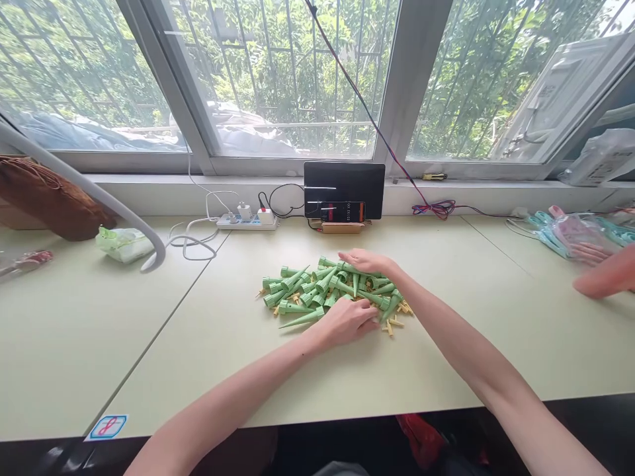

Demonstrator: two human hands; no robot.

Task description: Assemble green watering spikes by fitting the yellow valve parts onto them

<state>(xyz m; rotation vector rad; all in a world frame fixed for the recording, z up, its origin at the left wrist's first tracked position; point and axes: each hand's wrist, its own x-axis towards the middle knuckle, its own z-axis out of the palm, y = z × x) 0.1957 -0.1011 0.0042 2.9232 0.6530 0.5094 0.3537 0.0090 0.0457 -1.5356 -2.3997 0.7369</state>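
A heap of green plastic cone-shaped spikes [300, 309] with ribbed collars lies on the table, with small yellow plastic pieces [390, 328] among them and scattered at the right edge. My left hand [351, 320] rests at the near side of the heap, palm down, fingers loosely curved against the spikes and table. Nothing shows in its grasp, though its fingertips are partly hidden. At the far side, my right hand [366, 260] lies flat over several spikes with its fingers stretched to the left. Both arms frame the pile.
Behind the heap, a phone [343, 211] leans on a black screen [342, 175]. A power strip [248, 222] with cables sits left of it. Another person's hand [608, 272] is at right near bagged pink and teal items [570, 235]. A white curved tube [124, 208] hangs at left.
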